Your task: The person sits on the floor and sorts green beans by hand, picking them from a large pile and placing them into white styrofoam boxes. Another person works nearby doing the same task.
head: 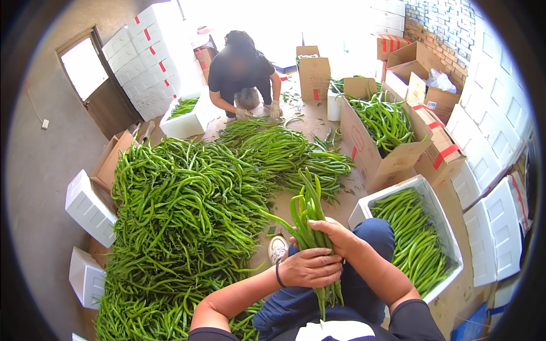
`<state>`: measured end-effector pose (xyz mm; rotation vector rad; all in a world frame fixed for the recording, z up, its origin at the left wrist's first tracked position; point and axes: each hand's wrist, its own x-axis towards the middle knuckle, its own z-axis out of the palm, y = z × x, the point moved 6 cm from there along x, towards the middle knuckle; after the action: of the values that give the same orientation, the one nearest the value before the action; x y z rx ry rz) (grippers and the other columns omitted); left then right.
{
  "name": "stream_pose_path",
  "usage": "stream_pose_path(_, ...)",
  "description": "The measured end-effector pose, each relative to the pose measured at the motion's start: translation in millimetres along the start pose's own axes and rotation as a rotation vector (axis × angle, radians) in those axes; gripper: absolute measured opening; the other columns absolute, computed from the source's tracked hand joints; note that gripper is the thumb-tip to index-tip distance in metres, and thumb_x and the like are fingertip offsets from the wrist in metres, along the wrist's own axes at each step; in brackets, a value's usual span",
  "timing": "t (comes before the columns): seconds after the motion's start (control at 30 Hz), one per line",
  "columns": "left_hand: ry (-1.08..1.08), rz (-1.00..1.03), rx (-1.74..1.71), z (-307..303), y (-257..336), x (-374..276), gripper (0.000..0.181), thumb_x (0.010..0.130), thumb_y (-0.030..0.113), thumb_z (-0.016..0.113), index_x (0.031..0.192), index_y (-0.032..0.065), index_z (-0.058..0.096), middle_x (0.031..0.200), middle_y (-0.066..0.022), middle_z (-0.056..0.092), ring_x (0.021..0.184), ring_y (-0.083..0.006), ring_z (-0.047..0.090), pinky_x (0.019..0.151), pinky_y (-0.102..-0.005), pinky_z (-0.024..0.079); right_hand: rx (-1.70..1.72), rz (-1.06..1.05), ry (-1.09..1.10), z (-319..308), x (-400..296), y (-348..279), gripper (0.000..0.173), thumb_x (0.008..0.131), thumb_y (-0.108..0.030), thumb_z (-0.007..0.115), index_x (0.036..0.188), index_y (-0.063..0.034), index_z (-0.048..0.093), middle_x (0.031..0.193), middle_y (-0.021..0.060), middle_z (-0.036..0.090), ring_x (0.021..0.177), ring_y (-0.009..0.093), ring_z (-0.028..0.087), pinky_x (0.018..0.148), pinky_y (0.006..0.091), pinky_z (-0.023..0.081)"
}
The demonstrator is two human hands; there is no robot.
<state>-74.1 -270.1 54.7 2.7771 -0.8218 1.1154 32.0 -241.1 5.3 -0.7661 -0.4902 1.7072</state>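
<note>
A bunch of long green peppers stands roughly upright above my lap, held between both hands. My left hand wraps around its lower part, a dark band on the wrist. Higher up, my right hand grips the bunch with the thumb across it. One pepper sticks out from the bunch to the left. A large heap of green peppers covers the floor at my left and reaches forward. By my right knee, a white foam box holds peppers laid in rows.
Across the heap a gloved co-worker crouches over peppers, beside another foam box with peppers. An open cardboard box full of peppers stands front right. Stacked white foam boxes line the right side; more boxes edge the heap's left.
</note>
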Motion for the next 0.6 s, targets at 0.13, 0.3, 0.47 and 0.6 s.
stream_pose_path(0.13,0.018,0.044,-0.023,9.4,8.0,-0.4,0.018,0.082,0.016,0.059,0.100,0.0141,0.060,0.106,0.0004,0.063,0.106,-0.0154,0.061,0.098,-0.0329,0.043,0.030,-0.062,0.052,-11.6,-9.3,-3.7,0.037,0.091,-0.020,0.056,0.120,0.0027,0.052,0.105,0.0159,0.064,0.090,0.024,0.065,0.081,0.0349,0.054)
stream_pose_path(0.3,0.012,0.040,-0.123,22.6,14.5,-9.5,0.016,0.085,0.015,0.059,0.100,0.0146,0.060,0.108,0.0008,0.063,0.108,-0.0156,0.060,0.095,-0.0317,0.046,-0.268,-0.401,0.576,-53.8,-38.7,-33.0,0.039,0.086,-0.011,0.062,0.121,0.0025,0.050,0.117,0.0131,0.057,0.093,0.019,0.062,0.084,0.0305,0.051)
stream_pose_path(0.47,0.007,-0.002,-0.197,37.2,17.0,-19.3,0.018,0.085,0.014,0.058,0.103,0.0136,0.059,0.109,-0.0006,0.063,0.109,-0.0176,0.060,0.094,-0.0315,0.047,-1.479,-0.827,0.455,-10.9,-52.0,-79.1,0.026,0.081,-0.004,0.064,0.106,-0.0065,0.063,0.104,0.0106,0.063,0.082,0.024,0.064,0.069,0.0333,0.053)
stream_pose_path(0.6,-0.019,0.056,-0.230,45.2,15.3,-15.5,0.024,0.082,0.014,0.057,0.105,0.0119,0.059,0.110,-0.0023,0.062,0.109,-0.0195,0.059,0.097,-0.0339,0.045,-1.948,-0.430,0.073,-8.5,-15.7,-38.3,0.014,0.081,-0.015,0.062,0.093,-0.0073,0.063,0.097,0.0090,0.063,0.084,0.030,0.065,0.070,0.0386,0.053)
